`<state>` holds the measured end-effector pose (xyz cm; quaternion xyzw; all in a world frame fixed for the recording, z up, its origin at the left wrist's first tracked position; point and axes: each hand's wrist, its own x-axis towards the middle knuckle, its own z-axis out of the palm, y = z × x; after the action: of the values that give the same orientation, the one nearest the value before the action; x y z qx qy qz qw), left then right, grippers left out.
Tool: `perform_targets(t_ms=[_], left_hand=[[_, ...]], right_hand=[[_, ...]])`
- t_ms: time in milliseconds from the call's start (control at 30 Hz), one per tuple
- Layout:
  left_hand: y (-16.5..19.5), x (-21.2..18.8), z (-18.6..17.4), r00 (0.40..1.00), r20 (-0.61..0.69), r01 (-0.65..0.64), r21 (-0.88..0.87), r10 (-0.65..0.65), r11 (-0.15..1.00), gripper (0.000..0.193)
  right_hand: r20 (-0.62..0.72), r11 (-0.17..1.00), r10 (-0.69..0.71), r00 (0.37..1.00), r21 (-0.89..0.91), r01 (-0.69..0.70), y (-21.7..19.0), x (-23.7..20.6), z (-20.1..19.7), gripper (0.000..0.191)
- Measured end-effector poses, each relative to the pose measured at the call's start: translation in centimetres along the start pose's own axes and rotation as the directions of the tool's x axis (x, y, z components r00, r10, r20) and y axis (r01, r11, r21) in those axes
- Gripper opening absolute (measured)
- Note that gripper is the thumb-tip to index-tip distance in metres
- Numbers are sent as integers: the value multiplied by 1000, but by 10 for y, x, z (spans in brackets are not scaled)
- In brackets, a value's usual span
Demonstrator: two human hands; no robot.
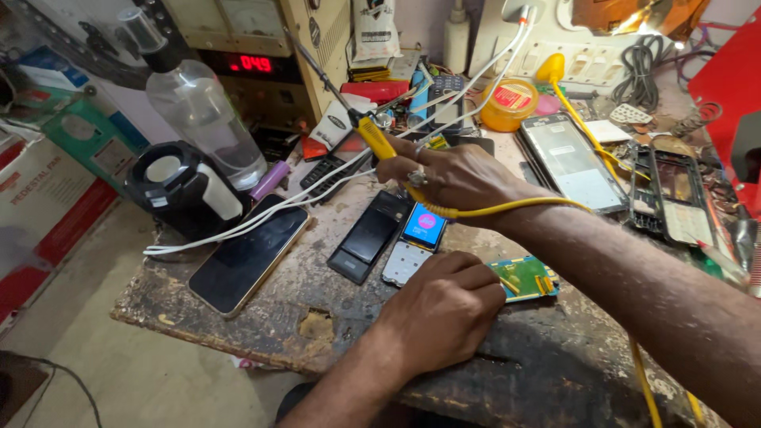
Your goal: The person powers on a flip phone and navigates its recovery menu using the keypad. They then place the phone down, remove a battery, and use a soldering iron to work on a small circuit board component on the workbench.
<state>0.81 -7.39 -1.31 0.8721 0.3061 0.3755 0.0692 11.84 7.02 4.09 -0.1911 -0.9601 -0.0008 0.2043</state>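
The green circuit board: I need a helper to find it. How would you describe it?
On the worn wooden bench, look beside the left hand, on its right. The green circuit board lies flat there, the only bare green board among dark phones and frames.

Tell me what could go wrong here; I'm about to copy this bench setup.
The right hand holds a yellow soldering iron whose cord drapes over the wrist; a snag could jerk the tip. The left hand rests beside the green circuit board, close to that tip if it comes down. White cables crossing the smartphone might get scorched or drag it.
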Motion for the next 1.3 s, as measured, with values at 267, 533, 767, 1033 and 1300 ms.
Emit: perform_targets(t_ms=[267,533,767,1033,1300], left_hand=[[1,0,0,1000,-3,14,-13,-14,1000,10],[0,-2,3,1000,-12,16,-21,-16,1000,6],[-2,-1,1,1000,2,3,0,-3,1000,4],[0,-2,-7,999,25,29,-32,-28,999,5],[-2,-3,-3,1000,-3,10,-16,-10,1000,6]], right_hand=[[57,998,-34,998,62,30,0,11,6,20],[-282,978,-135,950,116,173,6,-19,-31,39],[-44,944,325,945,82,-321,2,-100,-68,52],[-184,931,305,934,265,-252,-7,-120,-36,39],[-531,867,481,698,408,-287,-27,-180,-75,32]])
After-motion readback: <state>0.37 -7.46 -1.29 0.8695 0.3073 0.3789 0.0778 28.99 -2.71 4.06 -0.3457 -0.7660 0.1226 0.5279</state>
